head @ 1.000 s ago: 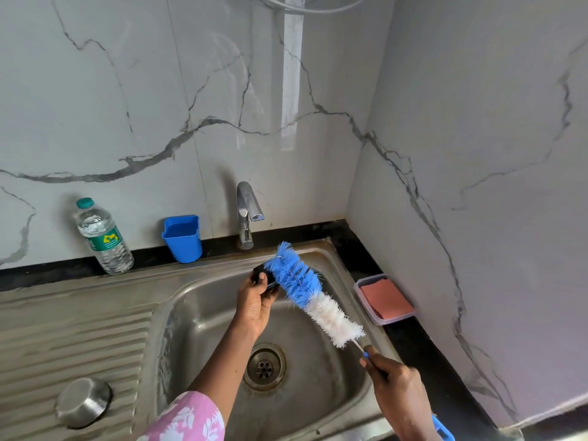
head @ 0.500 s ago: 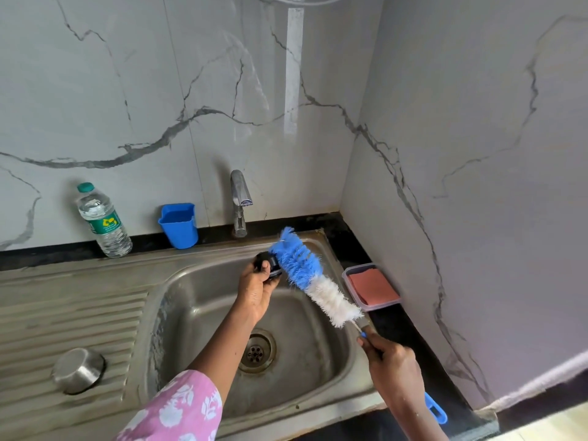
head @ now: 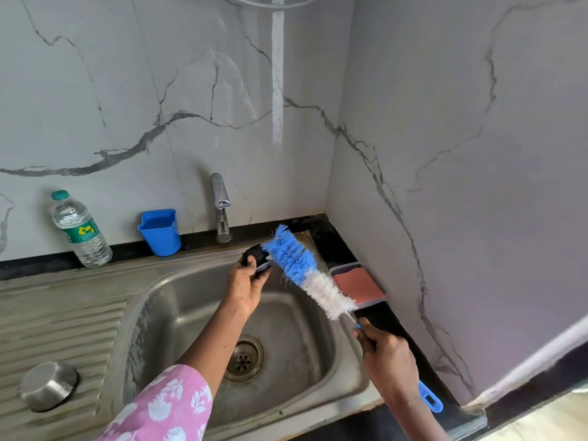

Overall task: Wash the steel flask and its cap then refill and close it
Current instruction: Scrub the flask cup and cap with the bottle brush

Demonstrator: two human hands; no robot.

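1. Far left on the draining board sits a round steel piece (head: 47,386), dome up. I cannot tell whether it is the flask or a cup.
2. Against the wall stand a water bottle (head: 81,230), a blue cup (head: 160,232) and the tap (head: 221,205).
3. Over the sink (head: 178,313) the left hand (head: 246,288) grips the black cap (head: 256,257). The fingers curl round it with the thumb on its near side. Fingers and bristles hide most of it.
4. The brush (head: 305,275) touches the cap with its blue end. Its white part slants down to the right.
5. Behind the bristles a tray (head: 366,302) holds a pink pad (head: 358,284), its near corner covered.
6. The right hand (head: 386,358) shows only its back, fingers wrapped round the handle. The fist hides the handle's middle, and the blue end pokes out below the wrist.
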